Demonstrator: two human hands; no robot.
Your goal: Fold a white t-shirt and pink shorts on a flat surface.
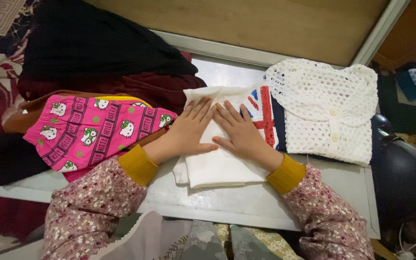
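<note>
Left hand (188,130) and right hand (241,132) flat on white cloth (217,168) — grey table (246,202).

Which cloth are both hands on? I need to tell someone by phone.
On the grey table, between a pink cartoon-print garment and a white openwork cardigan, lies the folded cloth. The left hand and right hand press it. Alone it is plain cream, unpatterned.

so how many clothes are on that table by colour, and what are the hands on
White: 2, the folded white cloth under both the left hand and the right hand, and the white knit top
Pink: 1, the pink printed garment
Black: 1, the black garment
Dark red: 1, the maroon garment
Red, white and blue: 1, the flag-pattern piece
Total: 6
</note>
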